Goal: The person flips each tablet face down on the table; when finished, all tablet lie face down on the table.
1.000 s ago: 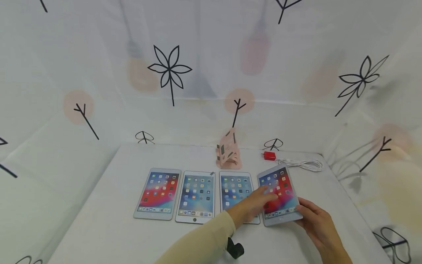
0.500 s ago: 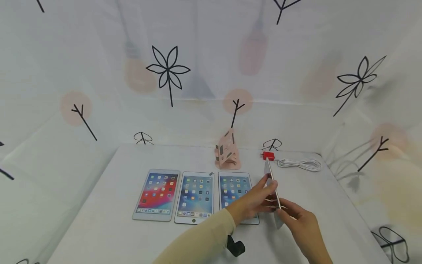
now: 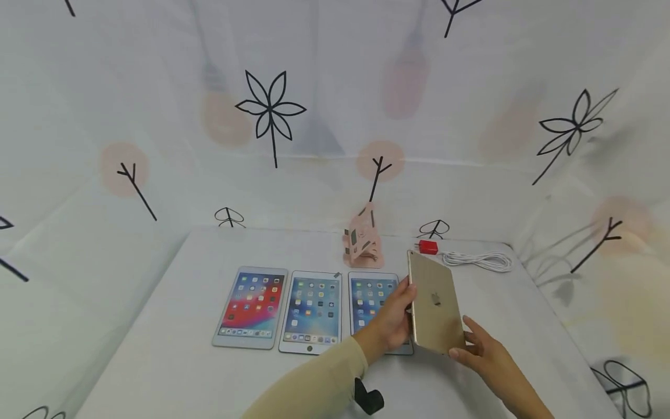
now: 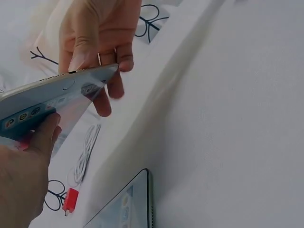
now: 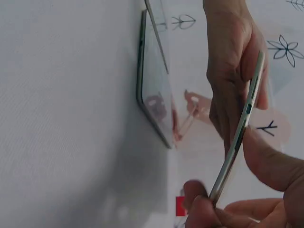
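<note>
A tablet (image 3: 437, 302) is held up off the table, its gold back with an apple logo facing the head camera. My left hand (image 3: 389, 317) grips its left long edge. At its lower right corner, my right hand (image 3: 484, 352) pinches the edge between thumb and fingers. The left wrist view shows the lit screen side of the tablet (image 4: 71, 97), the left thumb lying over the screen. In the right wrist view, the tablet's thin edge (image 5: 237, 137) with its port shows between both hands.
Three lit tablets lie face up in a row: one with a red screen (image 3: 251, 308), a blue one in the middle (image 3: 312, 308), and another blue one (image 3: 369, 297) partly behind the left hand. Behind stand a pink folded stand (image 3: 362, 238), a red plug (image 3: 428, 247) and a coiled white cable (image 3: 481, 262).
The held tablet has turned over: its screen faced the camera, then its edge, and now its gold back. The left hand has gone from touching the screen to gripping the side edge.
</note>
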